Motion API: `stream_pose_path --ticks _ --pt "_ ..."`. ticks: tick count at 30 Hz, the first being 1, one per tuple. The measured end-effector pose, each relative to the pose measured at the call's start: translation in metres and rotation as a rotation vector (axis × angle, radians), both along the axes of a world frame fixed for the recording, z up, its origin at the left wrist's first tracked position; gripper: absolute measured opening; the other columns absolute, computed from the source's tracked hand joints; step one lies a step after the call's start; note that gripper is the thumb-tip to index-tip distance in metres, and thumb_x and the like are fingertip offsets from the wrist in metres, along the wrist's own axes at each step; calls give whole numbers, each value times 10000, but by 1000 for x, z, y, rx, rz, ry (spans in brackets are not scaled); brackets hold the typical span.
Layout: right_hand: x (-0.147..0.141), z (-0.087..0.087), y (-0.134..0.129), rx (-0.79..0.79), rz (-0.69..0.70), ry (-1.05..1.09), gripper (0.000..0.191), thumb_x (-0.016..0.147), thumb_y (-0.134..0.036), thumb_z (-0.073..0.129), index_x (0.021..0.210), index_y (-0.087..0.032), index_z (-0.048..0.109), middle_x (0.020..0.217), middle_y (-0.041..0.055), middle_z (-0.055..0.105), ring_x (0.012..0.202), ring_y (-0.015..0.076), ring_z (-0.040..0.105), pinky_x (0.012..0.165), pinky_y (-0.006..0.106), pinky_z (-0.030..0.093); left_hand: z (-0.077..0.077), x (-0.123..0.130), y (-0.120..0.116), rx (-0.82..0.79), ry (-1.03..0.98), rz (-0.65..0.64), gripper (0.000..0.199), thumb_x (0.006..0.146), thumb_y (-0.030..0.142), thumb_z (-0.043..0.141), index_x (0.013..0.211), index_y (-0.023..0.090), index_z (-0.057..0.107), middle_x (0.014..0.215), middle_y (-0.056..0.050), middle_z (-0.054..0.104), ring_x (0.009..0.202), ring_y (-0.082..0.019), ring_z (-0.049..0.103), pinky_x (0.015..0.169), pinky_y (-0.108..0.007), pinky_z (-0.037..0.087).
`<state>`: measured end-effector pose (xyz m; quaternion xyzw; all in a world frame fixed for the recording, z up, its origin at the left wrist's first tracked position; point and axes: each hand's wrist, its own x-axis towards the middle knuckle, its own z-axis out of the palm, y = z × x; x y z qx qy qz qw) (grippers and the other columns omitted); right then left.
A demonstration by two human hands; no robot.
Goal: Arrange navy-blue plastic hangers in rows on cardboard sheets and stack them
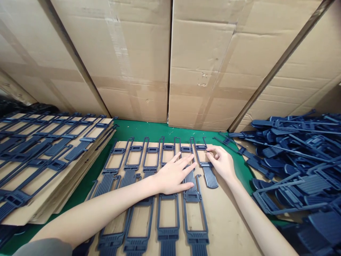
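Dark blue plastic frames, each with a ribbed paddle-like end, lie in two rows on a cardboard sheet (pixel 229 227). My left hand (pixel 174 174) rests palm down with fingers spread over the frames near the right end of the upper row, hiding parts of them. At the right end of that row, my right hand (pixel 222 163) pinches the upper right side of a plastic frame (pixel 211 176) between thumb and fingers. This frame lies roughly in line with its neighbours, its ribbed end pointing towards me. Below my left hand sits another plastic frame (pixel 196 215) of the lower row.
A tangled heap of similar frames (pixel 293 167) fills the right side. To the left, a stack of cardboard sheets (pixel 74 177) carries more frames in rows. Large cardboard boxes (pixel 207 64) stand along the back of the green surface (pixel 144 129).
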<state>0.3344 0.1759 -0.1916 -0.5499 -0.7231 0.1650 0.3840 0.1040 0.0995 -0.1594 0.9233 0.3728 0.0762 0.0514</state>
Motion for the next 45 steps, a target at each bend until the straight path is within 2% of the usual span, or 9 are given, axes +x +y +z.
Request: stream_pose_path --ticks 16,26,45 --pt "1 -1 1 -20 27 -1 132 777 -297 540 768 -217 645 869 -13 605 553 105 490 613 269 375 1 1 0 -14 10 5 663 945 531 387 1448 102 332 1539 -196 213 1445 -282 149 1171 -488 83" --pt "3 -2 2 -14 41 -20 174 786 -324 524 778 -205 651 870 23 614 564 126 508 602 278 386 -3 0 1 3 -22 1 671 943 558 362 1458 132 310 1545 -174 210 1445 -271 156 1173 -485 62" --pt "3 -1 1 -18 58 -18 159 775 -307 534 767 -204 655 852 13 594 550 114 498 582 268 388 -5 0 1 9 -24 -9 668 952 548 348 1458 114 308 1545 -187 191 1447 -278 137 1172 -496 52"
